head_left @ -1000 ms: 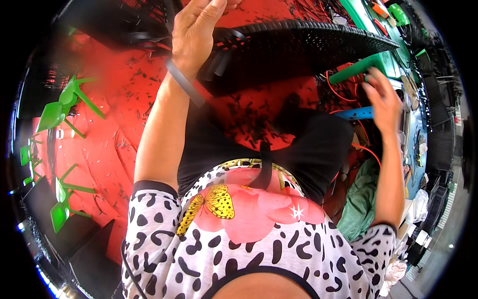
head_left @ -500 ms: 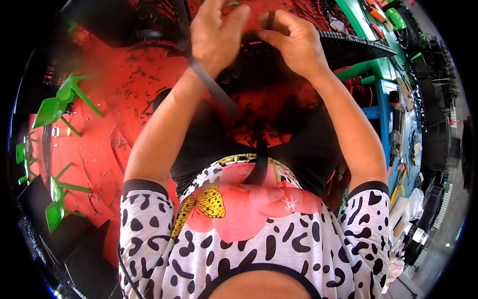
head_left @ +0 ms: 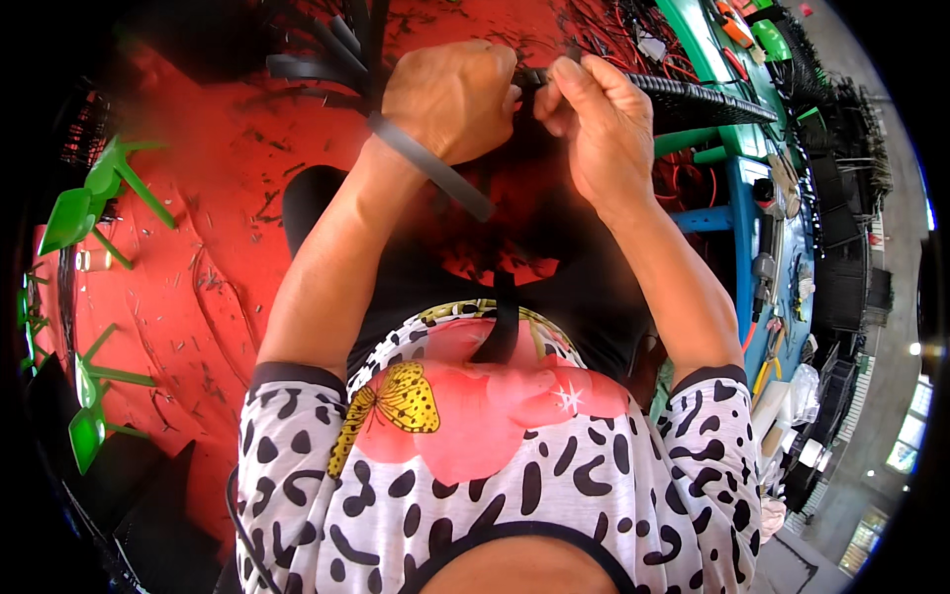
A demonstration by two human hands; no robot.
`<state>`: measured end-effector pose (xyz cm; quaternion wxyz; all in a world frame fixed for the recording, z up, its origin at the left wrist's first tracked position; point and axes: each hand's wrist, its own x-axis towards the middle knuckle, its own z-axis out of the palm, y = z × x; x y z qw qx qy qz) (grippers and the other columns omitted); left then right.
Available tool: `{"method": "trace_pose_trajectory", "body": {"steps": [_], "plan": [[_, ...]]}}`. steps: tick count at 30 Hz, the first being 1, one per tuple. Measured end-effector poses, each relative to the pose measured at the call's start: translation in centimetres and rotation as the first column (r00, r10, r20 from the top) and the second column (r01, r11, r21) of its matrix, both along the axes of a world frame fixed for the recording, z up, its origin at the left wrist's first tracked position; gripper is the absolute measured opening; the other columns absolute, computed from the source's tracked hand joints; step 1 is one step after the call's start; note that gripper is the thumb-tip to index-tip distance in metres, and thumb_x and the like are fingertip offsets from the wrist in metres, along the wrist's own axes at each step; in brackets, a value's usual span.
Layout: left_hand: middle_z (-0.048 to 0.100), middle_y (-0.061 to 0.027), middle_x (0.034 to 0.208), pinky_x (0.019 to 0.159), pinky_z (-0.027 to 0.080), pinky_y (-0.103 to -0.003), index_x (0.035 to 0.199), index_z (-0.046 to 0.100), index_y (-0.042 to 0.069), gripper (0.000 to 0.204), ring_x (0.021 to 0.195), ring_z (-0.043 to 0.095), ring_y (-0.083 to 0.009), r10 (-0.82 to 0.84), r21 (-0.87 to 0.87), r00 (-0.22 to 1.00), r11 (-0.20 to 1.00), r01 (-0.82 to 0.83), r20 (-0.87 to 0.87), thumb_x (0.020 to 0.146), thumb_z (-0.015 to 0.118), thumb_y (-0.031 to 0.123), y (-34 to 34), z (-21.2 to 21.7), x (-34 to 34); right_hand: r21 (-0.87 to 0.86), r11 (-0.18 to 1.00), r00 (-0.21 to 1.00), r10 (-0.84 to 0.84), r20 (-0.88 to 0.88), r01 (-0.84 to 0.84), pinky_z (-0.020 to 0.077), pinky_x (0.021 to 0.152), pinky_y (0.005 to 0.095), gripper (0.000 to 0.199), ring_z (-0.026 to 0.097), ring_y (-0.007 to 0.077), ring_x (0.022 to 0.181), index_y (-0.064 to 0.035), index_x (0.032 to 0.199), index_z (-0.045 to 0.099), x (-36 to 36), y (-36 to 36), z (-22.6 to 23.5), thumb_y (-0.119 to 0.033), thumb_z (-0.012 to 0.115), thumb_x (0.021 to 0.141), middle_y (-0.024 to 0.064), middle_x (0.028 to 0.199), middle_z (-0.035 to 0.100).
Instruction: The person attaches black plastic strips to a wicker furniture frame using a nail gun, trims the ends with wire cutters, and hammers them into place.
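Observation:
A dark woven panel of flat black strips extends to the right from behind my hands. My left hand is closed in a fist at its near edge, back of the hand up; what its fingers hold is hidden. Close beside it, my right hand pinches a black strip between thumb and fingers, with a short end showing above. A loose flat strip lies slantwise across my left wrist. More black strip ends fan out left of that hand.
Dark scraps litter the red floor. Small green chairs stand at the left. On the right are a green table edge and a blue bench with tools. Black woven pieces are stacked beyond.
My left hand has closed from spread fingers into a fist and come lower. My right hand has moved slightly down, still pinching. The strip ends at left show more clearly.

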<state>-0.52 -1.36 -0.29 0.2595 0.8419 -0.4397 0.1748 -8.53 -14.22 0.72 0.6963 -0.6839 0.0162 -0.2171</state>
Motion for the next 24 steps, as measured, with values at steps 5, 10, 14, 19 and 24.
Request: {"method": "trace_pose_trajectory", "body": {"steps": [5,10,14,19,24], "plan": [[0.06,-0.0111,0.074,0.058,0.048,-0.041,0.078,0.056,0.005,0.012,0.069,0.06,-0.0323,-0.011,-0.062,0.998,0.998,0.014,0.057,0.074,0.064,0.014,-0.2,-0.8,-0.4,-0.092,0.989,0.994,0.112,-0.007,-0.112,0.0356,0.047,0.0214,0.024,0.049,0.0068,0.054,-0.0018,0.069,0.054,-1.5,-0.3,2.8,-0.014,0.055,0.09,0.0019,0.06,0.054],[0.06,-0.0099,0.076,0.058,0.048,-0.041,0.08,0.057,0.005,0.014,0.071,0.06,-0.0317,0.016,-0.003,0.999,1.0,-0.016,0.048,0.072,0.065,0.014,-0.3,-0.7,-0.7,-0.476,0.876,0.996,0.037,-0.077,-0.07,0.0402,0.052,0.0235,0.017,0.051,0.0124,0.059,0.0006,0.074,0.056,1.3,-1.2,4.7,-0.013,0.06,0.085,0.0066,0.069,0.058],[0.061,-0.0103,0.078,0.059,0.048,-0.041,0.084,0.058,0.006,0.016,0.073,0.061,-0.0314,0.012,-0.038,0.999,0.999,-0.01,0.037,0.072,0.066,0.014,-0.2,-1.0,-1.1,-0.705,0.708,0.997,0.017,0.076,0.042,0.0443,0.055,0.0325,0.028,0.056,0.0172,0.055,0.0016,0.064,0.053,5.5,-1.5,4.6,-0.017,0.057,0.085,0.0113,0.057,0.056],[0.061,-0.0107,0.08,0.061,0.048,-0.039,0.095,0.058,0.006,0.025,0.074,0.06,-0.0319,0.012,-0.105,0.998,0.994,-0.006,0.062,0.071,0.067,0.011,0.5,-0.8,-1.6,-0.798,0.601,0.999,0.034,-0.016,-0.033,0.0453,0.058,0.0342,0.03,0.06,0.0218,0.059,0.0021,0.063,0.056,9.4,-2.5,2.4,-0.021,0.059,0.082,0.0135,0.059,0.058],[0.06,-0.0099,0.081,0.06,0.047,-0.038,0.101,0.059,0.008,0.029,0.073,0.06,-0.0314,-0.056,-0.14,0.993,0.988,0.07,0.1,0.073,0.065,0.008,0.7,-0.7,-1.2,-0.837,0.508,0.97,-0.012,-0.241,-0.202,0.0457,0.063,0.0404,0.029,0.06,0.0307,0.066,-0.0006,0.066,0.059,11.3,-3.0,0.0,-0.027,0.061,0.08,0.0176,0.063,0.057]]}}
